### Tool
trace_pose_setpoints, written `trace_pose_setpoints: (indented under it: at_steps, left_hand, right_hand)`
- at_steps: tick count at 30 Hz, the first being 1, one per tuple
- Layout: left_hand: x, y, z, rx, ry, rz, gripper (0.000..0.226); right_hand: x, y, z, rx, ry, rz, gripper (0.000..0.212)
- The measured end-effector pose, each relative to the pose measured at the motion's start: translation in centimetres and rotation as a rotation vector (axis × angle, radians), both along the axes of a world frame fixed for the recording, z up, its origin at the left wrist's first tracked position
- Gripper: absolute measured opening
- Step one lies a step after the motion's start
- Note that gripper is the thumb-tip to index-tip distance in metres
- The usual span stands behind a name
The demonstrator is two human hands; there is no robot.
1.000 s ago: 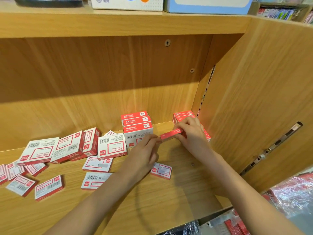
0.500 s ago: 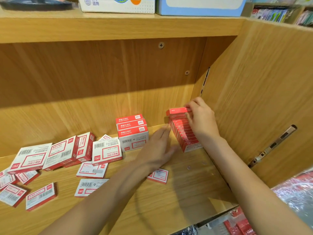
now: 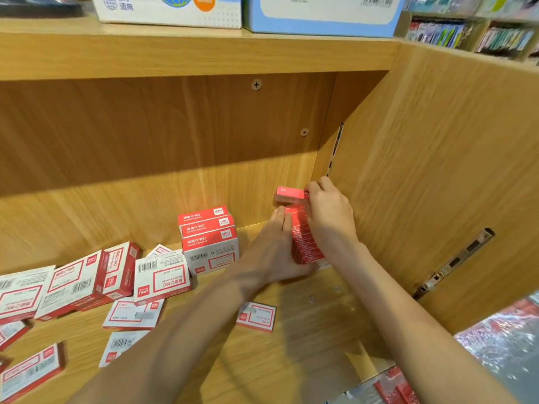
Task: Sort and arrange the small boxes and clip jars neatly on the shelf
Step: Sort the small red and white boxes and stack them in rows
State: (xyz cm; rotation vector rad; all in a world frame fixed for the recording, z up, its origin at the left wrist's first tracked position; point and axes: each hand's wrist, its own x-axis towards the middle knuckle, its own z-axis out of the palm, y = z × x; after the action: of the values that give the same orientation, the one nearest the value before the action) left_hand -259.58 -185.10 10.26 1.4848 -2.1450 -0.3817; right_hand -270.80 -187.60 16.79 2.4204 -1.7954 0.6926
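- Far left of the shelf [image 3: 306, 360]: loose boxes [image 3: 73, 282] lie scattered and tilted, none moved in the last second. Most of the sorting is still ahead.
- Centre: larger box pile [image 3: 208, 239] stands squared at the back, unchanged.
- Left hand [image 3: 269, 253]: fingers straight, flat against the left face of the thin-box stack [image 3: 306, 243]. A second ago it steadied a loose box's end; now it braces the stack.
- Right hand [image 3: 328, 212]: pinches the top box [image 3: 291, 193], which was in front of the stack and now sits on top, slightly skewed.
- Stack one box taller; top needs squaring, I judge.
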Motion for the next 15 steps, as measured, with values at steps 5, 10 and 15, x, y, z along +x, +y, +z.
trace_pose_setpoints:
  at_steps: [5,10,15]
  left_hand:
    - [-0.2,0.5,-0.8,-0.011,-0.097,0.0,0.116]
    - [-0.2,0.8,-0.4,0.012,-0.117,-0.008,0.118]
    - [-0.4,1.0,-0.7,0.04,-0.126,0.01,0.121]
  right_hand:
    - [0.5,-1.0,0.2,-0.026,0.067,0.038,0.014]
    - [1.0,-1.9,-0.3,-0.009,0.172,0.063,0.017]
    - [1.2,-2.4,-0.7,0.049,0.201,0.095,0.018]
